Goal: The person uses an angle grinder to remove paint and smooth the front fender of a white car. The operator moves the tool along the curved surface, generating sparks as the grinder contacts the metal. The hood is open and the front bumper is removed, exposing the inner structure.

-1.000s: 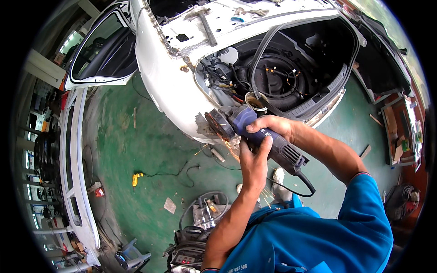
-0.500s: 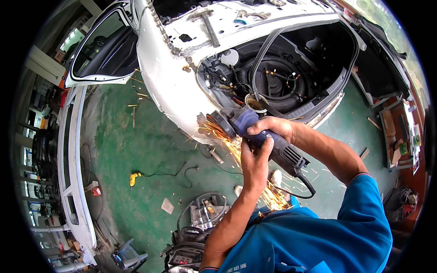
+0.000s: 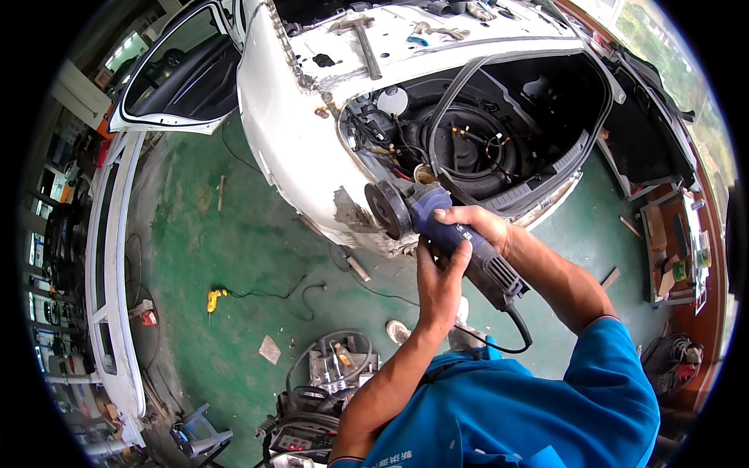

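Left hand (image 3: 441, 287) and right hand (image 3: 482, 226) clasp a blue angle grinder (image 3: 490, 270), long axis diagonal, disc (image 3: 388, 210) end pointing upper left.

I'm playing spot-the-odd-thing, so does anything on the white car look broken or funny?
Yes. The white car has a dark patch beside the grinder, where white paint is missing. A hammer also lies on the car's holed panel, an odd spot for a tool.

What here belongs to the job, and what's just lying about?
Job, apparently:
angle grinder, gripped by left hand and right hand
white car body near the disc

Lying about, apparently:
hammer on the car body
yellow drill on the floor
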A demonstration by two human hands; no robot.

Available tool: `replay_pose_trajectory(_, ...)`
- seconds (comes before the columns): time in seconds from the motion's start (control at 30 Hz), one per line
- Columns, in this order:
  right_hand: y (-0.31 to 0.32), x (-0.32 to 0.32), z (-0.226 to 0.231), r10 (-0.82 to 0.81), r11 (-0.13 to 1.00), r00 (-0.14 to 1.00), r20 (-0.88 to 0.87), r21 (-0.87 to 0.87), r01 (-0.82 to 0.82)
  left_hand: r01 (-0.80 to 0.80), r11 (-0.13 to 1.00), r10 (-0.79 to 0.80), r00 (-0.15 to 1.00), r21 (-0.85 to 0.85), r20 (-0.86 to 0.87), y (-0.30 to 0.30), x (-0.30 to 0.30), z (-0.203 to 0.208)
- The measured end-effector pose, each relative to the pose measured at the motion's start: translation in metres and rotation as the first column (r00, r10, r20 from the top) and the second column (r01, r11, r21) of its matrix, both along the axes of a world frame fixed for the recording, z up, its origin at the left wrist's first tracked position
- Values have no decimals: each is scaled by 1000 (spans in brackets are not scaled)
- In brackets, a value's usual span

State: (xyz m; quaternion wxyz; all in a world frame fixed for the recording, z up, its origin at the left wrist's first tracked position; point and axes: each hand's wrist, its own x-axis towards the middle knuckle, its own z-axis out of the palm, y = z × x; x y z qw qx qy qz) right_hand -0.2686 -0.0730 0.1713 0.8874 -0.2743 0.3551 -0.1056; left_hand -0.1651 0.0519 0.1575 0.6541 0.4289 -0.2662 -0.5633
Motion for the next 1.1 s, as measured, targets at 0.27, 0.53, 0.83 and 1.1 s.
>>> replay_pose_trajectory(0.27, -11, 11, -14, 70, 998, 997, 27, -11, -70, -38, 999, 37, 999, 35, 32, -4, 7, -2)
replay_pose_trajectory(0.53, -19, 13, -25, 105, 994, 994, 30, 34, -106, -39, 998, 38, 999, 40, 33, -9, 11, -2)
replay_pose_trajectory(0.83, -20, 14, -24, 113, 994, 993, 18, -6, -113, -50, 998, 51, 999, 44, -5, -8, 7, -4)
replay_pose_trajectory(1.1, -15, 10, -19, 136, 990, 991, 16, 24, -137, -38, 999, 38, 999, 13, -29, -4, 5, -2)
